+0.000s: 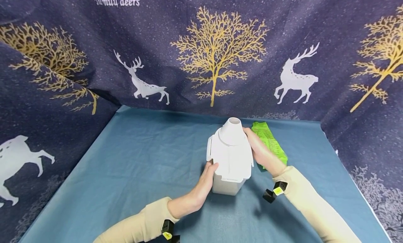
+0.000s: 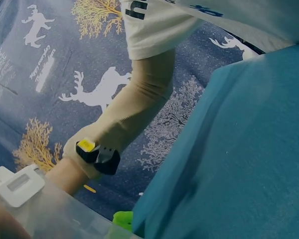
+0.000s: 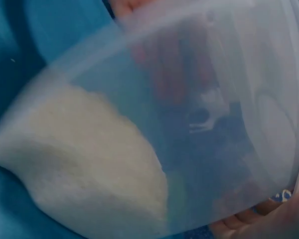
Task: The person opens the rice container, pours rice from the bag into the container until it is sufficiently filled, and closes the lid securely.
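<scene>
With the left hand [image 1: 206, 181] and right hand [image 1: 262, 152], fingers clamped on the container [image 1: 231, 159] near the tabletop's [image 1: 132, 159] far edge, we should grip evenly to avoid spilling.

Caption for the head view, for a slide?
Both hands, left hand and right hand, hold a white lidded container beside a green packet.

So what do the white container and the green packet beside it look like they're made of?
Container: likely plastic, with a matte white lid and a cloudy see-through body that shows pale grains inside. Green packet: probably thin glossy plastic film, judging by its crinkles and sheen.
</scene>
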`<state>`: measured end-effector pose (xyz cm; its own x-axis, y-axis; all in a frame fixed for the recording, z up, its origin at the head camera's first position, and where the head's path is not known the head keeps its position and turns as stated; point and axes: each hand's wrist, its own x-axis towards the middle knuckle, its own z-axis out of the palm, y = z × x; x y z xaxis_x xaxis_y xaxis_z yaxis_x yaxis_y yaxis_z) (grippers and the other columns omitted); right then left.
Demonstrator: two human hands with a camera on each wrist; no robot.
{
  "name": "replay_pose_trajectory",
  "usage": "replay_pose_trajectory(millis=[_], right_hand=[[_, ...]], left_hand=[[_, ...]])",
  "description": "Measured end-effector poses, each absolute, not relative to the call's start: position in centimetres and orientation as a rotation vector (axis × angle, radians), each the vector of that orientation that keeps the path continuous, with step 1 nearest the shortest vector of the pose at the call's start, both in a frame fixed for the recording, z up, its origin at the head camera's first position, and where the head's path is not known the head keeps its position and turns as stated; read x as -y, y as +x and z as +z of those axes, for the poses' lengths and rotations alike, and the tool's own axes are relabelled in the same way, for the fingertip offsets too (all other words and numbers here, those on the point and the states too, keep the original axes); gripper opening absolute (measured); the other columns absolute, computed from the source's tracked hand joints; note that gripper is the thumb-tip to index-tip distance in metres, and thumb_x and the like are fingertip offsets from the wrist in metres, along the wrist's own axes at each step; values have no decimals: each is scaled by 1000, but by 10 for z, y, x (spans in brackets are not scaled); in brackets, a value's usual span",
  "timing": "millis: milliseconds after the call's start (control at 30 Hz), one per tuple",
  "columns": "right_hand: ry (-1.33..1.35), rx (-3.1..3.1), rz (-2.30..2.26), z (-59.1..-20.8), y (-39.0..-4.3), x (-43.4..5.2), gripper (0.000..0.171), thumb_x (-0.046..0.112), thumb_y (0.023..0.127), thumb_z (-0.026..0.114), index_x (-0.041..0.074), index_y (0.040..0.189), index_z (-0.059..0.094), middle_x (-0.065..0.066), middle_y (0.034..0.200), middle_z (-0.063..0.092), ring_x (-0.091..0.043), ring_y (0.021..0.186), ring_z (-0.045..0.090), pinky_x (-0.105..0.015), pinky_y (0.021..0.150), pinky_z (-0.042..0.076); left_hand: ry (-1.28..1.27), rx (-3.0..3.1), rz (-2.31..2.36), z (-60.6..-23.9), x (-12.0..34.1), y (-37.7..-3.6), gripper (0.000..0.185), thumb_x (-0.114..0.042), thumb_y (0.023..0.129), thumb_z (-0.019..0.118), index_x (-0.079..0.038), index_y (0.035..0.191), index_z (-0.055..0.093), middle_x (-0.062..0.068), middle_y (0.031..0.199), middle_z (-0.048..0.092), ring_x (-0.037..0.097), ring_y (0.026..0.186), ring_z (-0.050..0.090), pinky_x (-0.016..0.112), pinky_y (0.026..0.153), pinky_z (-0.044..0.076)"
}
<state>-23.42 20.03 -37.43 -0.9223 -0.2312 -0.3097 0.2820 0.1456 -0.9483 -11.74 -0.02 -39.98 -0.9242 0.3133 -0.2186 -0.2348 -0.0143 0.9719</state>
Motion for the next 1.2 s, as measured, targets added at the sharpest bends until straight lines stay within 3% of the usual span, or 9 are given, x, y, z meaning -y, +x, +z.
replay_pose_trajectory(millis=[167,367,600,700,900,1100,1200], right_hand=[[118,-2017,-1903,-371,-217,-202,37,39,105,24,19,90,51,9,69,54,-9,61,54,-28,65,48],[150,-2029,-1975,-368,-202,-198,41,34,105,25,19,76,50,8,54,50,-9,44,47,-27,51,44],[208,-2065,-1989,-366,-191,-191,38,36,104,27,17,83,52,9,49,46,-6,40,43,-23,46,41],[228,-2046,-1988,-365,-188,-190,38,37,104,25,16,87,51,9,50,45,-6,40,41,-23,47,41],[271,-2045,-1968,-363,-186,-189,35,40,103,25,15,99,51,10,69,56,-5,58,54,-24,58,47],[241,-2019,-2015,-364,-186,-188,36,37,104,25,14,93,50,9,54,48,-6,43,44,-23,49,43],[238,-2034,-2023,-365,-186,-186,34,36,104,25,12,99,49,10,58,49,-5,46,46,-22,51,44]], left_hand=[[44,-1810,2195,-402,4,-130,69,-33,101,27,0,154,-2,17,163,-6,31,150,-7,50,121,0],[-25,-1930,2315,-393,11,-156,61,-23,99,31,0,153,14,19,160,16,32,150,13,46,122,11],[117,-2155,2256,-387,13,-181,49,-16,99,35,1,145,37,19,150,41,32,142,34,46,118,25],[129,-2183,2180,-386,12,-187,49,-19,100,35,-2,145,40,16,150,42,30,139,39,47,116,29],[84,-2164,2122,-383,4,-194,48,-24,100,34,-7,143,45,14,143,50,29,128,50,45,104,41],[40,-2126,2125,-381,-4,-203,47,-21,97,34,-6,139,50,15,134,57,28,118,55,41,99,44],[37,-2090,2131,-380,-7,-205,46,-19,98,33,-5,140,49,16,134,56,30,120,54,43,100,44]])
